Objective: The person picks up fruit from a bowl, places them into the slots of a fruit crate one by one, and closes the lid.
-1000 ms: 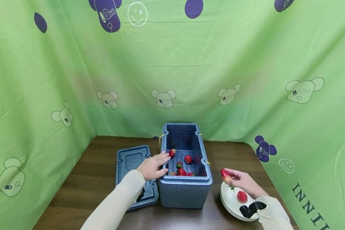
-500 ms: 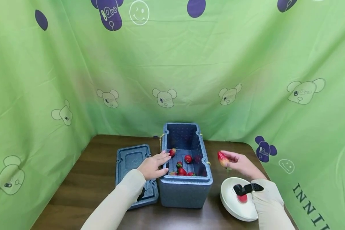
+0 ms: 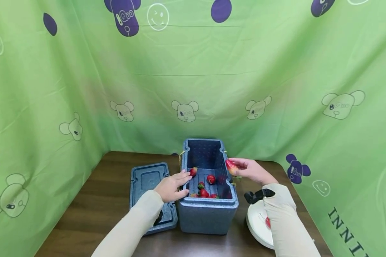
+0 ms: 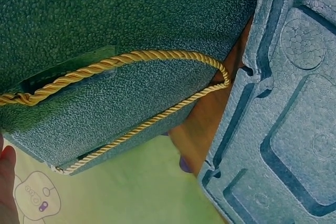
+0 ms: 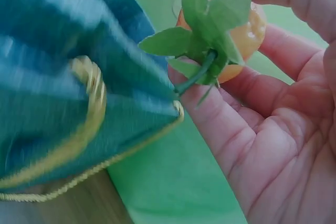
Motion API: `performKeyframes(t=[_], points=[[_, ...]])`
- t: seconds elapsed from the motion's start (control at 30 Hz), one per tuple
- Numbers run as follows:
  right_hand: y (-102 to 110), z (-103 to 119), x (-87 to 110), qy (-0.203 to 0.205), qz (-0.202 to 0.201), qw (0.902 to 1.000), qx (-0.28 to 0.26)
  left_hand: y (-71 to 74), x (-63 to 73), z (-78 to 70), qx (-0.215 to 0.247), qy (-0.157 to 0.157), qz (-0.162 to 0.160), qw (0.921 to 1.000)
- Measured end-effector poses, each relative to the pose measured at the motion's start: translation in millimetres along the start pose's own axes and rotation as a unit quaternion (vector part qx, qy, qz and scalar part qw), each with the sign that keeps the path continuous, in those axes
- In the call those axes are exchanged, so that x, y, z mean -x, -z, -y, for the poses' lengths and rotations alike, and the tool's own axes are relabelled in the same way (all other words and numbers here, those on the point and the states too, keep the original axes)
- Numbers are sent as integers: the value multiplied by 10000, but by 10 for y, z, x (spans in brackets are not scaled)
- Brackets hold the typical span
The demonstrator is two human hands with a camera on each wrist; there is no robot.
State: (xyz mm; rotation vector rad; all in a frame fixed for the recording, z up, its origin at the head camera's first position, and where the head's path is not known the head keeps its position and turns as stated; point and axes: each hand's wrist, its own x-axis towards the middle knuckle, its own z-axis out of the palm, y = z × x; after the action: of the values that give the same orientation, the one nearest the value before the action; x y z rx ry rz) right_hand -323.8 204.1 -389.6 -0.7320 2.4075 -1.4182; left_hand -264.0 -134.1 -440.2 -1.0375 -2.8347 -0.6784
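My right hand (image 3: 252,170) pinches a strawberry (image 3: 231,166) at the right rim of a blue-grey foam box (image 3: 209,217). In the right wrist view the strawberry's green leaves and stem (image 5: 207,51) face the camera, between thumb and fingers. My left hand (image 3: 171,186) rests on the box's left rim, its fingers spread over the edge. Inside the box lie several strawberries (image 3: 211,179) on the ribbed floor. A white plate (image 3: 256,228) stands right of the box, with a strawberry (image 3: 268,222) on it, partly hidden by my right sleeve.
The box's lid (image 3: 148,178) lies on the wooden table (image 3: 93,214) left of the box, partly behind my left arm. Gold rope handles (image 4: 157,56) hang along the box's sides. A green printed curtain (image 3: 212,71) surrounds the table's back and sides.
My right hand has lifted the strawberry from above the plate and carried it up and left to the box's right rim. The left hand has stayed on the left rim.
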Motion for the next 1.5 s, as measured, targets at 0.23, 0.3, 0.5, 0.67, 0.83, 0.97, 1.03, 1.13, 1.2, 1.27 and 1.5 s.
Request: performKeyframes(t=[0.23, 0.3, 0.5, 0.67, 0.83, 0.97, 1.03, 1.13, 1.2, 1.27, 1.5], points=[[-149, 138, -247, 15, 252, 9994, -219, 16, 8, -16, -33, 88, 107, 9999], [-187, 174, -302, 85, 317, 9991, -252, 19, 13, -20, -49, 72, 78, 9999], [-295, 249, -407, 197, 408, 9972, -596, 14, 12, -29, -87, 11, 7, 10000], [-375, 300, -465, 86, 431, 9946, -942, -6, -21, -48, -1, -59, -10, 10000], [-506, 320, -603, -3, 664, 9873, -1442, -1, 2, -39, 30, 25, -60, 10000], [-609, 283, -694, -220, 756, 9832, -1645, 5, 29, -32, 55, 73, -47, 9999], [-653, 273, -723, -253, 657, 9828, -1705, 8, 36, -32, 82, 64, -48, 9999], [-718, 291, -768, -310, 374, 9777, -2045, 9, 40, -33, 85, 98, -24, 9999], [-753, 295, -795, -352, 187, 9731, -2269, 3, 42, -39, 95, 91, -6, 9999], [-772, 295, -826, -404, 62, 9696, -2413, 4, 34, -45, 92, 81, 23, 9999], [-818, 230, -891, -467, 35, 9684, -2450, 21, 19, -26, 127, 93, 38, 9999]])
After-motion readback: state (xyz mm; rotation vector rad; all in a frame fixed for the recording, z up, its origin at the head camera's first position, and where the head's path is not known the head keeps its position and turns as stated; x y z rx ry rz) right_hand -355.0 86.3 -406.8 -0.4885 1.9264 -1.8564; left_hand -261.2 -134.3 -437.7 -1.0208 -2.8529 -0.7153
